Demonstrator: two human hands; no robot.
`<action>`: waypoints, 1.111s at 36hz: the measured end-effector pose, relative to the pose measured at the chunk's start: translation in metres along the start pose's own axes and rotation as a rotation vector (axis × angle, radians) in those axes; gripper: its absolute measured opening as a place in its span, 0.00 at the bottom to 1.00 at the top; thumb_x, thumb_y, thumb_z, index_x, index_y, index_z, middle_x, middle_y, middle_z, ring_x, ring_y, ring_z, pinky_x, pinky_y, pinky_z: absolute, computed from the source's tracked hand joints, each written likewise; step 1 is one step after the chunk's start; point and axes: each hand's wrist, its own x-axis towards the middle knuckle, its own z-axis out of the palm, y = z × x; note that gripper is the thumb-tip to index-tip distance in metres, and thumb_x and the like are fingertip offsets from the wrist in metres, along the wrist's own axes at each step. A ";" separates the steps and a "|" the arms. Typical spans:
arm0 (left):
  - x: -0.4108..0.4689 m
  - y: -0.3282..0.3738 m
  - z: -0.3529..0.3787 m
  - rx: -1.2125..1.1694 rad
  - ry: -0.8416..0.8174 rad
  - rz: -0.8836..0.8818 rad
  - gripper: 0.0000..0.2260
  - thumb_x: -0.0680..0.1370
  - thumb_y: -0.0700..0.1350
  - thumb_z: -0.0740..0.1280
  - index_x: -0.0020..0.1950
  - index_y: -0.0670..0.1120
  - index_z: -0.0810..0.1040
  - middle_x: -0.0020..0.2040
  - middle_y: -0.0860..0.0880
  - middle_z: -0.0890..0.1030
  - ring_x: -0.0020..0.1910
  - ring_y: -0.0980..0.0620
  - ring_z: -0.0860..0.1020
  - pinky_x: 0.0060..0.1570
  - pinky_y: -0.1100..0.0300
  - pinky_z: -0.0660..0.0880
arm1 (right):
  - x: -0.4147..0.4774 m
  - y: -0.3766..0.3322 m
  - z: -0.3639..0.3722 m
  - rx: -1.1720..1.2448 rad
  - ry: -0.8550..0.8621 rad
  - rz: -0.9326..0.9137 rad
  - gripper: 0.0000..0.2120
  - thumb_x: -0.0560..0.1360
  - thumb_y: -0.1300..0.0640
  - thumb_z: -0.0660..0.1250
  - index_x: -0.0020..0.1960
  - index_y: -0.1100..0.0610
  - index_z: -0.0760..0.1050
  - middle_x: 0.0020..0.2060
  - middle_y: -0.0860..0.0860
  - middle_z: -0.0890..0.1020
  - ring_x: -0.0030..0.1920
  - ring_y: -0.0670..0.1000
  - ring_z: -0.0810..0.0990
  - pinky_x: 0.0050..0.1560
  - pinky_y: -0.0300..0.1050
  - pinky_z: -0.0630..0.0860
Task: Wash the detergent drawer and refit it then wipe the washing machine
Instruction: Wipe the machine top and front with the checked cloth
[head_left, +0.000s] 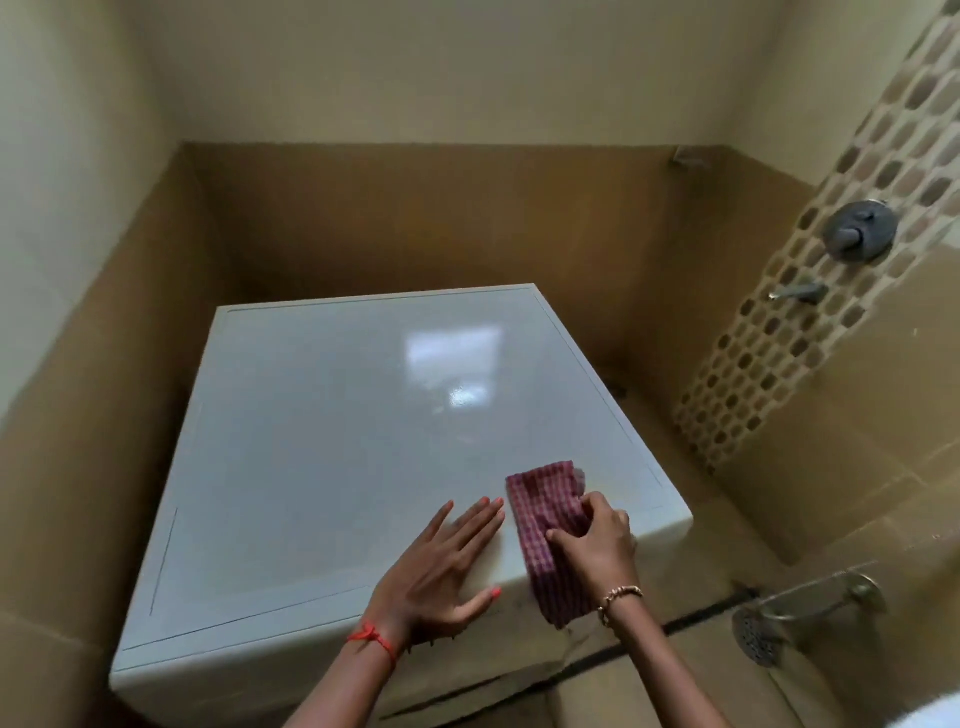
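A white washing machine (332, 415) stands in a tiled corner, and I see its glossy flat top from above. A red-and-white checked cloth (545, 525) lies over the top's near right edge and hangs down the front. My right hand (597, 545) is shut on the cloth, pressing it against that edge. To the left of the cloth, my left hand (441, 566) rests flat on the top with its fingers spread, holding nothing. The detergent drawer is not in view.
Brown tiled walls close in behind and to the left of the machine. On the right wall are a round mixer valve (860, 231), a small spout (797, 292) and a hand shower head (758, 636) on a metal holder. A dark floor drain channel (691, 621) runs below.
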 end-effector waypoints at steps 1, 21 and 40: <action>0.000 0.000 -0.002 -0.011 -0.015 -0.013 0.32 0.76 0.61 0.56 0.75 0.43 0.59 0.75 0.49 0.59 0.74 0.51 0.57 0.71 0.54 0.48 | -0.001 -0.004 -0.003 0.026 -0.025 -0.015 0.14 0.69 0.57 0.73 0.51 0.56 0.71 0.49 0.54 0.78 0.54 0.55 0.75 0.58 0.50 0.73; 0.039 -0.030 -0.220 -1.186 0.132 -0.194 0.05 0.67 0.44 0.75 0.42 0.48 0.84 0.40 0.56 0.81 0.42 0.57 0.80 0.39 0.66 0.75 | -0.035 -0.190 -0.133 -0.183 -0.322 -0.761 0.19 0.63 0.57 0.78 0.46 0.48 0.70 0.39 0.46 0.77 0.38 0.46 0.76 0.35 0.35 0.73; 0.050 -0.014 -0.336 -1.330 0.543 -0.473 0.14 0.80 0.49 0.61 0.43 0.42 0.80 0.35 0.47 0.84 0.34 0.50 0.84 0.28 0.59 0.78 | 0.019 -0.225 -0.225 0.438 -0.687 -0.688 0.20 0.63 0.63 0.76 0.54 0.62 0.80 0.46 0.60 0.81 0.47 0.56 0.80 0.48 0.49 0.78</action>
